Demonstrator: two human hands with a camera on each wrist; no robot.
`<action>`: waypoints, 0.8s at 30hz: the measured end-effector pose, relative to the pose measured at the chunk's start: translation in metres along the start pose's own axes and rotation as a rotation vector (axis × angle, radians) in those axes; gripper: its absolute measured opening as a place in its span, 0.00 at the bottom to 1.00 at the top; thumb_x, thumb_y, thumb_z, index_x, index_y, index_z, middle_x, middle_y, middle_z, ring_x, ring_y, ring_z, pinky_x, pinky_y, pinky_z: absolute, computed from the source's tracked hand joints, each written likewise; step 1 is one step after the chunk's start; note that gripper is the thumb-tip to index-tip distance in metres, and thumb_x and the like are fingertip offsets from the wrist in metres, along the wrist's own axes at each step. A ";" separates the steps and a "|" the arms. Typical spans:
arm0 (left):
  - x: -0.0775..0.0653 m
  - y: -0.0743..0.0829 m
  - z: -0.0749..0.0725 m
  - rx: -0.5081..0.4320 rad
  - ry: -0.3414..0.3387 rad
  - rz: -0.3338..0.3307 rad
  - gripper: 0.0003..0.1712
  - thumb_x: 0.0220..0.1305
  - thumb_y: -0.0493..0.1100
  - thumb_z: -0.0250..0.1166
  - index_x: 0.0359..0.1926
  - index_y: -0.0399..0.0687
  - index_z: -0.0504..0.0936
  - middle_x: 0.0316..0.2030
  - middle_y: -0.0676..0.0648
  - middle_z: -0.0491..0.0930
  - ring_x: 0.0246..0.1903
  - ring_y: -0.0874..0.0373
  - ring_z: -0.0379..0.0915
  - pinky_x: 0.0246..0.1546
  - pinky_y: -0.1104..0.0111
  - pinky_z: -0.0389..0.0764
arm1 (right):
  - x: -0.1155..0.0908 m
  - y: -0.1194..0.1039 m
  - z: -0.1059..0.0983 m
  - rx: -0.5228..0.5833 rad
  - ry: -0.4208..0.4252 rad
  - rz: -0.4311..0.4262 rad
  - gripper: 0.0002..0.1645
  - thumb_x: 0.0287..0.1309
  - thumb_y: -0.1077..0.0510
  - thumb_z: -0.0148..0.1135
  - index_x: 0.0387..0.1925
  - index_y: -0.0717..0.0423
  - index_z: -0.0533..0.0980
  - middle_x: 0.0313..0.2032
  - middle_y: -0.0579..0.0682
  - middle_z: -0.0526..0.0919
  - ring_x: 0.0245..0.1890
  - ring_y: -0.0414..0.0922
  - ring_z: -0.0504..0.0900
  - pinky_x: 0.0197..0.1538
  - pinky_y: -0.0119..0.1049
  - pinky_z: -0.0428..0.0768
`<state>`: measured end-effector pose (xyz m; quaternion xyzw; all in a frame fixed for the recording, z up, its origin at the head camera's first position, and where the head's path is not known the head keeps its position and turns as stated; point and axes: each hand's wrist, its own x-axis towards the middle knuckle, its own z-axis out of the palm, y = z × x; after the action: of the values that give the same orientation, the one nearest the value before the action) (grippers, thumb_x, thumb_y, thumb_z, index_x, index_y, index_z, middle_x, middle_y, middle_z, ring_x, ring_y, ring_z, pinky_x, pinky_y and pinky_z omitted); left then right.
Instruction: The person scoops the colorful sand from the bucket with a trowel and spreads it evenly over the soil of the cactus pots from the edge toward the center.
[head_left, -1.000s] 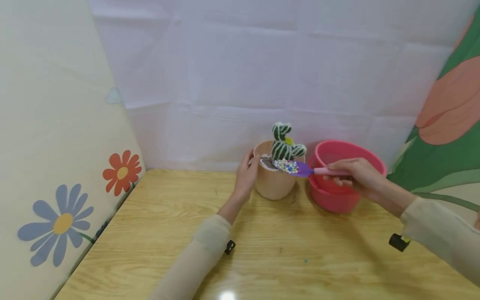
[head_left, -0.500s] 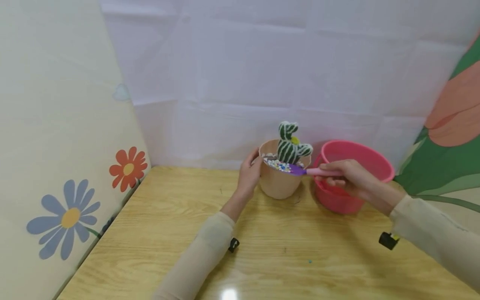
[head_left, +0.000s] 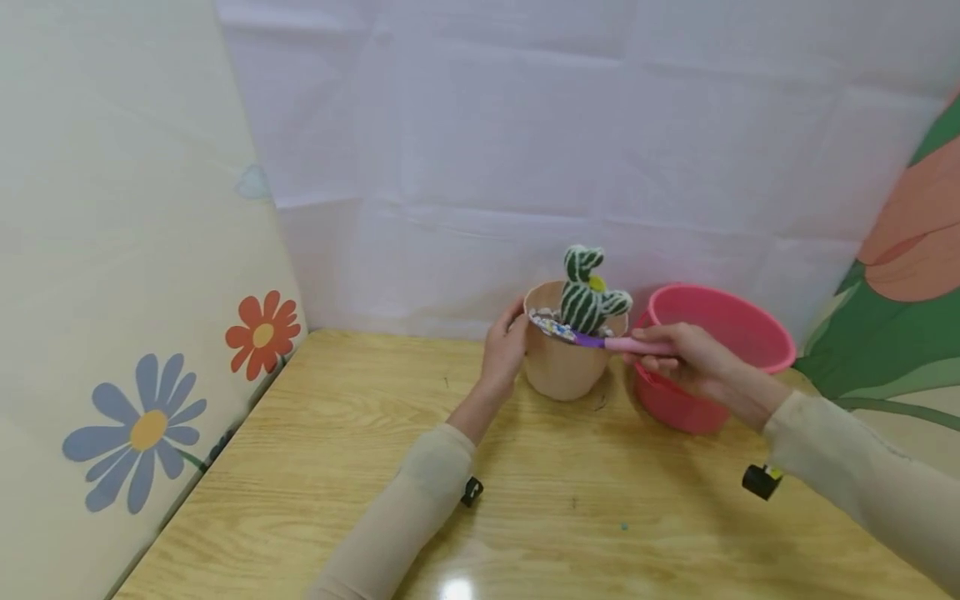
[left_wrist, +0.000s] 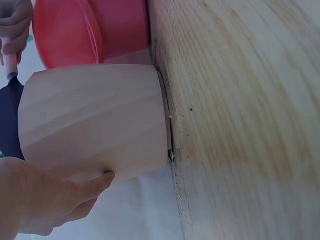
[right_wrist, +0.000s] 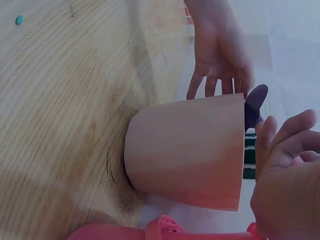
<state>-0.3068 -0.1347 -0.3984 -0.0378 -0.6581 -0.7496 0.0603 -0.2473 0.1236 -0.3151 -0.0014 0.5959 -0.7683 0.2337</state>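
A crocheted green-and-white cactus (head_left: 581, 308) with a yellow spot stands in a pale peach flower pot (head_left: 564, 371). My left hand (head_left: 504, 346) rests against the pot's left side, its fingers fairly straight along the wall in the right wrist view. My right hand (head_left: 690, 354) grips the pink handle of a toy trowel (head_left: 626, 343). The trowel's purple blade lies tilted over the near rim. Small multicoloured beads (head_left: 551, 325) show at the blade and inside the pot, before the cactus. In the left wrist view, the dark blade (left_wrist: 11, 117) overlaps the pot's mouth.
A pink bucket (head_left: 675, 404) stands right of the pot, with another pink rim in it, behind my right hand. The wooden table (head_left: 360, 442) meets a white cloth backdrop. A tiny teal bit (head_left: 624, 527) lies near the front.
The trowel has moved left over the pot and tipped; the heap of beads on its blade has shrunk and beads now cover the dark patch inside. The left hand stays at the pot.
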 end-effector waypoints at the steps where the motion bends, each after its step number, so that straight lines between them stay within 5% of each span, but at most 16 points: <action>1: 0.000 0.000 0.000 0.000 0.001 0.001 0.27 0.78 0.47 0.52 0.74 0.50 0.69 0.70 0.49 0.70 0.68 0.52 0.65 0.63 0.58 0.75 | 0.001 0.000 0.001 0.007 0.004 -0.002 0.18 0.77 0.63 0.46 0.49 0.66 0.81 0.46 0.60 0.87 0.15 0.36 0.67 0.19 0.22 0.64; 24: 0.000 0.001 -0.002 0.018 0.007 0.002 0.26 0.78 0.46 0.50 0.73 0.50 0.71 0.69 0.51 0.71 0.65 0.55 0.68 0.58 0.57 0.78 | -0.004 -0.005 0.003 0.070 0.038 0.068 0.18 0.78 0.62 0.45 0.50 0.67 0.79 0.47 0.61 0.87 0.18 0.36 0.72 0.20 0.21 0.67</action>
<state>-0.3065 -0.1368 -0.3978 -0.0354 -0.6647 -0.7436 0.0638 -0.2449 0.1234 -0.3084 0.0416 0.5725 -0.7803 0.2482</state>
